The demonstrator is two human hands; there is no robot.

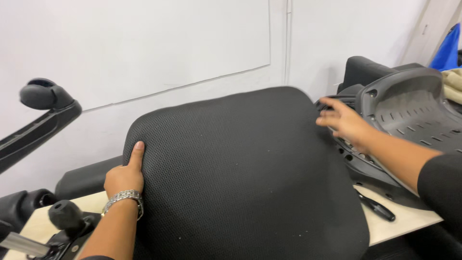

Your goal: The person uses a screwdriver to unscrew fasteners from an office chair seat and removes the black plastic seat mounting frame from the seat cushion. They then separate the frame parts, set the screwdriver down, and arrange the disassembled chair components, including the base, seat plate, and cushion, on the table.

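Left hand (124, 177), metal watch (123, 197) at the wrist, grips the left edge of one black mesh seat cushion (240, 178), thumb up on the fabric; right hand (342, 120) is blurred, fingers spread, holding nothing, at the cushion's right edge beside one grey plastic seat shell (409, 108). Cushion: broad, rounded corners, fine woven texture, lying tilted on a light wooden table (406, 219) against the white wall. One black screwdriver (376, 207) lies on the table; one armrest (41, 113) stands far left.
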